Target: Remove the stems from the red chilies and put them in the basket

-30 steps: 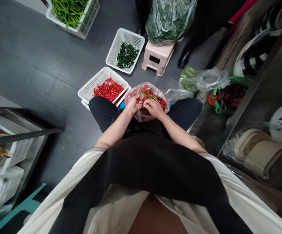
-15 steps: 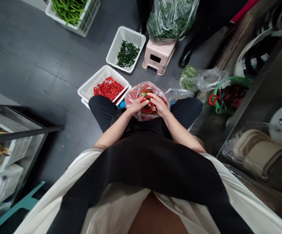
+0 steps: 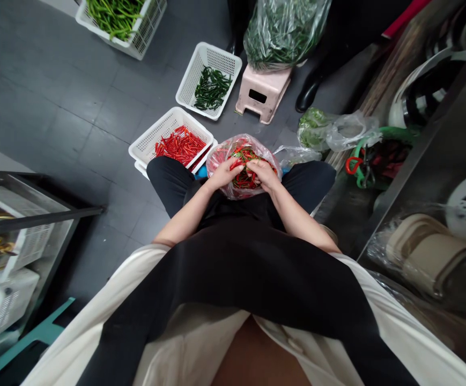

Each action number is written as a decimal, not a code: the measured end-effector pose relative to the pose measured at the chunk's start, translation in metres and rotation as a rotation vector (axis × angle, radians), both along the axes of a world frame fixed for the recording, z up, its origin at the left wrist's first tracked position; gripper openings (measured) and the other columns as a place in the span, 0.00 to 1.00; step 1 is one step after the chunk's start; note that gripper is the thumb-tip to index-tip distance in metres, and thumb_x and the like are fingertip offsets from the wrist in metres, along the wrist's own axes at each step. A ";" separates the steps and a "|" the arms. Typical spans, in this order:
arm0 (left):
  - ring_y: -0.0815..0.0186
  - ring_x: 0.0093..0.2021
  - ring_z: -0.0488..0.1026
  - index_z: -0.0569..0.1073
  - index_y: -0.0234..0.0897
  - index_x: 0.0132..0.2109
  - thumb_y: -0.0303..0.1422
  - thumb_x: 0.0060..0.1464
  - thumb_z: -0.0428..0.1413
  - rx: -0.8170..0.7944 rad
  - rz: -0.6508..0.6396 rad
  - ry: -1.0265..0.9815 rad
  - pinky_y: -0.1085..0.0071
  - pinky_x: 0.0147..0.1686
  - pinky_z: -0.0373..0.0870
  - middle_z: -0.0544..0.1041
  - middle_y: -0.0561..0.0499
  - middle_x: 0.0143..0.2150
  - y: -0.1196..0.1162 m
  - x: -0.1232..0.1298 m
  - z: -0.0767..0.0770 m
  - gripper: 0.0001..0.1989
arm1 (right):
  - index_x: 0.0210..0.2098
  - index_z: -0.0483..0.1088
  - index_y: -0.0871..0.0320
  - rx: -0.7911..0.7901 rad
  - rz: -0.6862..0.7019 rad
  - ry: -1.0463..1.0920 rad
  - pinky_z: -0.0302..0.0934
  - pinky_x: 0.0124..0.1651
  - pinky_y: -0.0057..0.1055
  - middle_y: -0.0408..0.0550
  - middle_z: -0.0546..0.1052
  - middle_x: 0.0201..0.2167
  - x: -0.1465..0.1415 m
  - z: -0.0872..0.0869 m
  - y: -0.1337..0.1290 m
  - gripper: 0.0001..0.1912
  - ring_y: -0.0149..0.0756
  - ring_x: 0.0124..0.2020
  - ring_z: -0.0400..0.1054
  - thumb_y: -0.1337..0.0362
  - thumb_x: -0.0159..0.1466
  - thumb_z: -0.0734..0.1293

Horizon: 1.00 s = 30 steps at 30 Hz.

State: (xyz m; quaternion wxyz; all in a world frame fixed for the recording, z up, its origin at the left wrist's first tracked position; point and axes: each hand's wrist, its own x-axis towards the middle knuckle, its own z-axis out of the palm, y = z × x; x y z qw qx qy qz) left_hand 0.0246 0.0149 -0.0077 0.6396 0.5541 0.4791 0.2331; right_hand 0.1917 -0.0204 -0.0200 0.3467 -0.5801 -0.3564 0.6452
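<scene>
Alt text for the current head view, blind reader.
Bare left hand and right hand touch slender red chillies with green stems in a translucent plastic bag between the knees. Ahead, one white perforated plastic basket holds more red chillies, another dark green ones.

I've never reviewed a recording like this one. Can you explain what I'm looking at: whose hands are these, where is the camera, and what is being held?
There is no machine here, just a person working with two bare hands. A camera worn on the head looks forward and down, past a black apron.

Between the knees is an open clear plastic bag of red chillies with green stems. The left hand holds a red chilli; the right hand has its fingertips among the chillies, though its exact grip is hard to make out.

On the floor ahead, one white basket holds loose red chillies and another holds dark green peppers. Beyond, a pink stool carries a bag of greens.
</scene>
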 end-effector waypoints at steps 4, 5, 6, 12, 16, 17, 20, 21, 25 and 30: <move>0.63 0.36 0.69 0.72 0.39 0.32 0.26 0.47 0.61 0.150 -0.044 0.226 0.73 0.38 0.63 0.69 0.53 0.27 -0.004 0.004 0.006 0.06 | 0.21 0.62 0.57 0.226 0.113 -0.562 0.53 0.30 0.28 0.44 0.69 0.21 -0.004 0.007 0.005 0.13 0.33 0.27 0.62 0.60 0.59 0.65; 0.61 0.38 0.70 0.72 0.39 0.33 0.26 0.47 0.61 0.148 -0.008 0.269 0.72 0.39 0.64 0.69 0.52 0.27 -0.006 0.006 0.007 0.06 | 0.21 0.63 0.56 0.267 0.123 -0.673 0.53 0.32 0.29 0.45 0.71 0.23 -0.005 0.007 0.006 0.11 0.35 0.30 0.64 0.62 0.58 0.66; 0.60 0.38 0.71 0.72 0.40 0.35 0.26 0.47 0.61 0.130 0.046 0.294 0.72 0.39 0.64 0.68 0.52 0.27 -0.007 0.007 0.007 0.07 | 0.21 0.63 0.56 0.287 0.122 -0.741 0.54 0.33 0.29 0.46 0.72 0.25 -0.006 0.007 0.007 0.10 0.36 0.31 0.64 0.62 0.58 0.65; 0.73 0.19 0.59 0.66 0.37 0.29 0.34 0.53 0.61 -0.323 0.301 0.014 0.78 0.21 0.56 0.59 0.58 0.19 0.002 0.006 -0.001 0.11 | 0.26 0.64 0.56 0.107 0.141 -0.111 0.46 0.22 0.25 0.39 0.63 0.18 0.007 -0.006 0.009 0.20 0.27 0.18 0.50 0.46 0.62 0.64; 0.81 0.14 0.47 0.61 0.36 0.26 0.35 0.53 0.62 -0.693 0.220 -0.244 0.83 0.13 0.42 0.53 0.62 0.17 0.007 0.008 -0.002 0.18 | 0.28 0.65 0.57 0.037 0.210 0.291 0.35 0.17 0.24 0.35 0.60 0.18 0.010 -0.001 0.002 0.24 0.22 0.16 0.42 0.41 0.57 0.68; 0.82 0.14 0.47 0.62 0.35 0.27 0.34 0.54 0.62 -0.739 0.222 -0.301 0.84 0.13 0.42 0.53 0.62 0.17 0.008 0.010 -0.001 0.16 | 0.29 0.66 0.57 0.028 0.226 0.317 0.35 0.17 0.24 0.35 0.60 0.18 0.009 0.001 0.000 0.23 0.22 0.15 0.42 0.42 0.56 0.70; 0.82 0.14 0.50 0.68 0.34 0.33 0.33 0.55 0.61 -0.758 0.323 -0.426 0.86 0.12 0.45 0.57 0.62 0.18 0.011 0.011 0.002 0.10 | 0.39 0.71 0.58 -0.003 0.198 0.348 0.35 0.17 0.24 0.34 0.61 0.18 0.009 0.000 -0.004 0.23 0.21 0.15 0.43 0.46 0.54 0.72; 0.82 0.15 0.51 0.69 0.34 0.34 0.33 0.55 0.61 -0.743 0.369 -0.444 0.86 0.12 0.45 0.58 0.61 0.19 0.012 0.009 0.003 0.09 | 0.42 0.71 0.57 -0.012 0.139 0.344 0.35 0.18 0.24 0.33 0.61 0.18 0.010 -0.002 -0.004 0.25 0.21 0.15 0.42 0.46 0.54 0.72; 0.84 0.15 0.51 0.71 0.35 0.37 0.35 0.56 0.61 -0.715 0.384 -0.430 0.87 0.12 0.44 0.68 0.57 0.25 0.018 -0.003 0.007 0.09 | 0.41 0.71 0.57 -0.051 -0.127 0.204 0.36 0.17 0.24 0.33 0.61 0.17 0.014 -0.012 0.001 0.25 0.21 0.14 0.42 0.43 0.55 0.70; 0.85 0.14 0.49 0.74 0.30 0.37 0.40 0.53 0.63 -0.763 0.182 -0.366 0.85 0.11 0.42 0.68 0.55 0.24 0.012 -0.007 0.005 0.15 | 0.36 0.72 0.58 0.015 -0.060 0.123 0.40 0.18 0.23 0.37 0.68 0.20 0.003 -0.003 0.013 0.20 0.22 0.16 0.51 0.47 0.54 0.72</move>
